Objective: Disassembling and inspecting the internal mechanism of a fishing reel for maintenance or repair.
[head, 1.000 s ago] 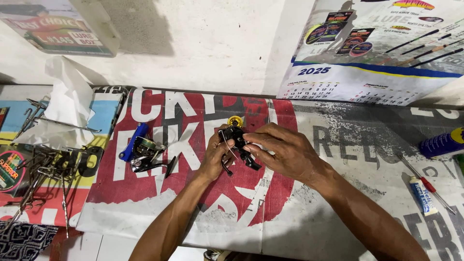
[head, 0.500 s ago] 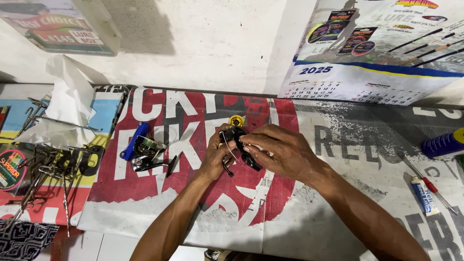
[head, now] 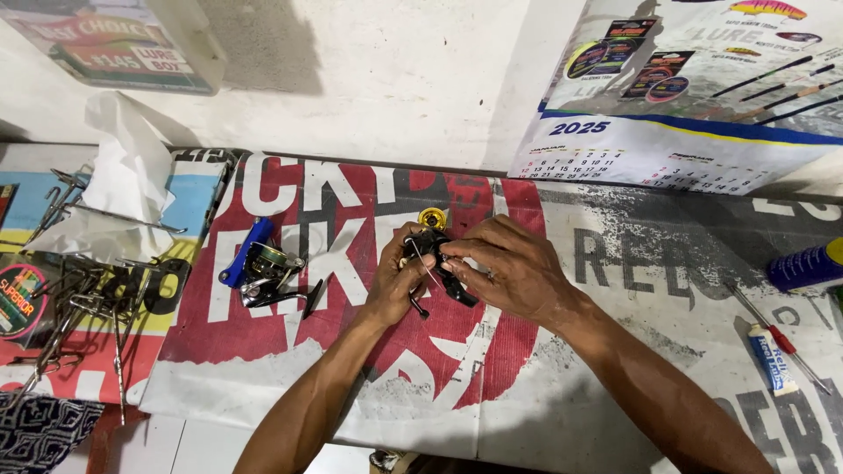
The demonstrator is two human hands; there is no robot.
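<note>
One head-worn camera is looking steeply down and forward from above the person's forearms, close over the surface [head: 615, 290]. It is facing the wall [head: 395, 79] along the far edge, taking in the hands at the middle and the surface out to both side edges.

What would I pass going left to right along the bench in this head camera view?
Pile of metal tools → white tissue → blue-handled fishing reel → left hand → black reel part → right hand → red screwdriver → blue can.
</note>
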